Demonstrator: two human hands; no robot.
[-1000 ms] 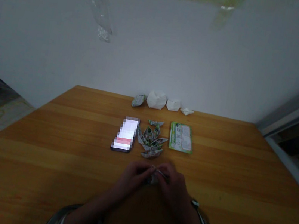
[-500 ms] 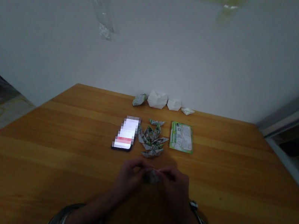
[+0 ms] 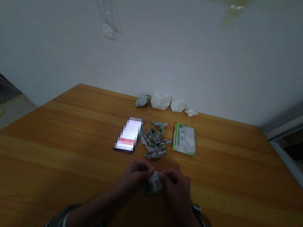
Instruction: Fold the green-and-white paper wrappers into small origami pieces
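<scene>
One pale, printed, folded paper piece [image 3: 154, 183] lies between left hand [image 3: 135, 176] and right hand [image 3: 178, 185], both pinching it; its long axis is unclear.

No text can be read; the green-and-white packet's [image 3: 185, 139] print is too small.

left hand [image 3: 138, 173]: curled, pinching | right hand [image 3: 178, 186]: curled, pinching, just beside the left | forearms [image 3: 92, 206]: converging forward
</scene>
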